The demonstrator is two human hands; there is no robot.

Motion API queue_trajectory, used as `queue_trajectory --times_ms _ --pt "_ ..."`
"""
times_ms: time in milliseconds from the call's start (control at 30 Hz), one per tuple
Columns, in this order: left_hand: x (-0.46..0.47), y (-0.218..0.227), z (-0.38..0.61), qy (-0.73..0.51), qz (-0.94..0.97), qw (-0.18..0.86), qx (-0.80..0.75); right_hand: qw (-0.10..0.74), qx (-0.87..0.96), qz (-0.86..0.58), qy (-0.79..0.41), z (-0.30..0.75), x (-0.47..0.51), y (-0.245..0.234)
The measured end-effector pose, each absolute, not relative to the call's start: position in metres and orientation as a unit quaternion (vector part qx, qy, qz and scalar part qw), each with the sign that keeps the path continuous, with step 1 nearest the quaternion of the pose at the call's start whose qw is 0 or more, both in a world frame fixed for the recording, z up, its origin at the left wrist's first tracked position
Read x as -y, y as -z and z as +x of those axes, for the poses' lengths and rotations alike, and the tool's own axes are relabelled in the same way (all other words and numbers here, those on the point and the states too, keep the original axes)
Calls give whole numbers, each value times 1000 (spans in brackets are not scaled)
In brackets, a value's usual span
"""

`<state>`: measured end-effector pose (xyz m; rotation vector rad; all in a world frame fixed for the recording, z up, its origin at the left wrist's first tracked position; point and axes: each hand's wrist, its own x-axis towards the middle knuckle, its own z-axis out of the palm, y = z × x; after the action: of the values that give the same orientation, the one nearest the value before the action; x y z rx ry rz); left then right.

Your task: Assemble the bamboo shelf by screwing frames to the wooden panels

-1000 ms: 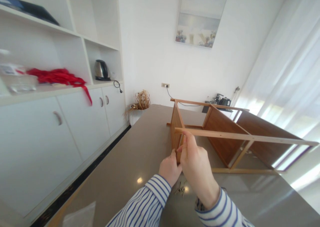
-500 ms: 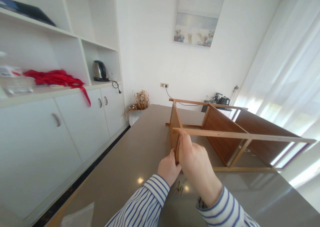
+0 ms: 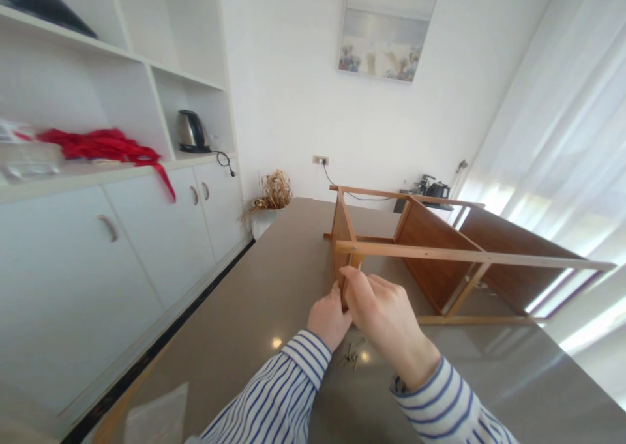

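Head view shows the wooden frame (image 3: pixel 415 251) lying along the table (image 3: pixel 254 340), reaching from 12 o'clock of your hands round to nearly 3. Your left hand (image 3: pixel 328 319) grasps the near lower part of the end panel (image 3: pixel 341 225), thumb against its outer side. Your right hand (image 3: pixel 388 313) is clenched just below the near end of the front rail; your fingers hide whatever they may be gripping, so I can't tell whether that is a tool.

As for progress, the frame looks largely together: besides the end panel, you have the middle panel (image 3: pixel 440 284) towards 2 o'clock and the far panel (image 3: pixel 518 235) beyond it, all between the long rails. The corner at your hands seems to be where you are working. What looks left is the small pile of metal fasteners (image 3: pixel 350 355), loose at 6 o'clock of your hands, near a clear plastic bag (image 3: pixel 156 414) at 8.
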<state>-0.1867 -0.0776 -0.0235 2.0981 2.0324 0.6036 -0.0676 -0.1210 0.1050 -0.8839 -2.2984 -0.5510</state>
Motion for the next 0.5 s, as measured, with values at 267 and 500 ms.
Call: queue_trajectory --times_ms 267,500 --pt "83 13 -193 -228 691 119 -675 236 838 -483 93 -47 141 -55" --pt "91 29 -207 -197 739 113 -634 79 804 -585 73 -34 158 11"
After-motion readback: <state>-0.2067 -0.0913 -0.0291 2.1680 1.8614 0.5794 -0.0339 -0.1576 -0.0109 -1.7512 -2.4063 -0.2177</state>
